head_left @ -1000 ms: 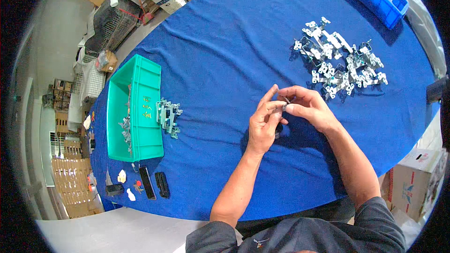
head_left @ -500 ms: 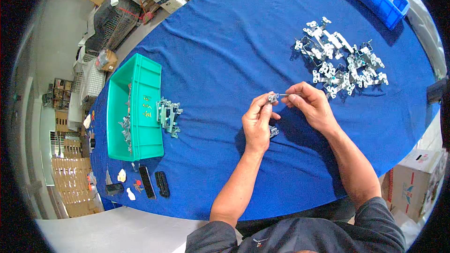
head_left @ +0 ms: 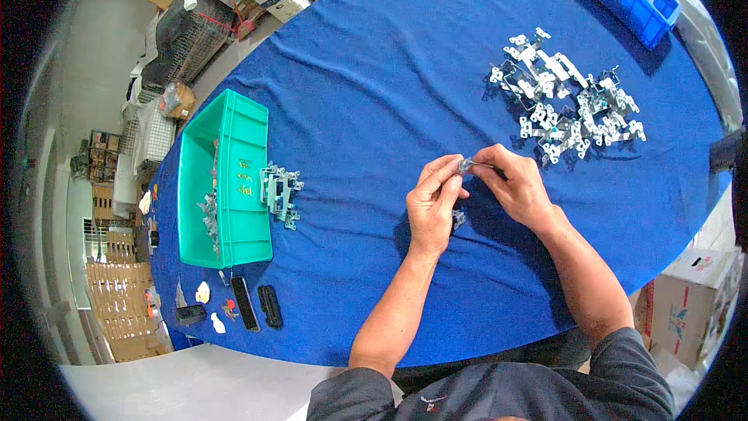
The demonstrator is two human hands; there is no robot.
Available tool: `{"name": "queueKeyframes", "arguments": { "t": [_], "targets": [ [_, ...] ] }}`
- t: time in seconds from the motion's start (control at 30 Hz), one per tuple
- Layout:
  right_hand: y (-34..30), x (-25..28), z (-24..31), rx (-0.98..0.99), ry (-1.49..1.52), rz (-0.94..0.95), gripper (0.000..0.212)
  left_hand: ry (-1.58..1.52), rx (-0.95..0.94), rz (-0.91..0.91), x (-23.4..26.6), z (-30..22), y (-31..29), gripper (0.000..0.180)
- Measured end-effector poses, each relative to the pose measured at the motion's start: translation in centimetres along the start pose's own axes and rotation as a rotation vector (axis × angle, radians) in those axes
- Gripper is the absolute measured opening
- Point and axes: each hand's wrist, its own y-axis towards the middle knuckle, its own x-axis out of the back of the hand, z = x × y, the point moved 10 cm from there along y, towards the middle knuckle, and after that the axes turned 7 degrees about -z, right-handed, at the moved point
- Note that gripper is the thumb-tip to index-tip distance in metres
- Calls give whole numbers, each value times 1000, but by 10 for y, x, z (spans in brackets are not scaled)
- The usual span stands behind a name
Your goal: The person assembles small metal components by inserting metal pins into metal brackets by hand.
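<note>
My left hand (head_left: 431, 206) is closed on a small metal bracket (head_left: 465, 164), its upper end pinched between thumb and fingers. A lower metal end (head_left: 458, 220) shows beneath the same hand; whether it belongs to the same piece is hard to tell. Close against the bracket, my right hand (head_left: 514, 187) pinches a thin metal rod (head_left: 481, 164), mostly covered by the fingertips. Both hands are above the blue cloth. To their upper right lies a loose pile of similar metal brackets (head_left: 552, 126).
A green crate (head_left: 245, 222) with metal parts inside stands at left, several brackets (head_left: 280, 195) beside it. Near the front left edge lie a phone (head_left: 245, 304) and a black case (head_left: 269, 306). A blue bin (head_left: 615, 0) stands far right; a carton (head_left: 686, 304) is near right.
My right hand has moved slightly left, bringing the rod up against the bracket; less of the rod shows. The bracket has turned and shifted a little right in my left hand.
</note>
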Motion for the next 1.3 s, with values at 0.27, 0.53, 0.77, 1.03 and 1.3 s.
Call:
{"name": "queueKeyframes", "arguments": {
  "t": [0.27,0.53,0.77,1.03,1.3],
  "targets": [
    [6,-2,9,76,41,81,17,239,-148,-27,4,-16,2,29],
    [3,-3,-8,-115,126,75,25,216,-64,18,-5,-9,-2,43],
    [1,-11,-3,-104,250,218,36,286,-8,80,-6,-1,-5,49],
    [-5,-15,-21,-262,311,236,44,-19,-41,77,-11,-2,-5,37],
    [1,1,-24,-255,402,5,30,112,-17,87,-12,-6,-4,21]
  ]
}}
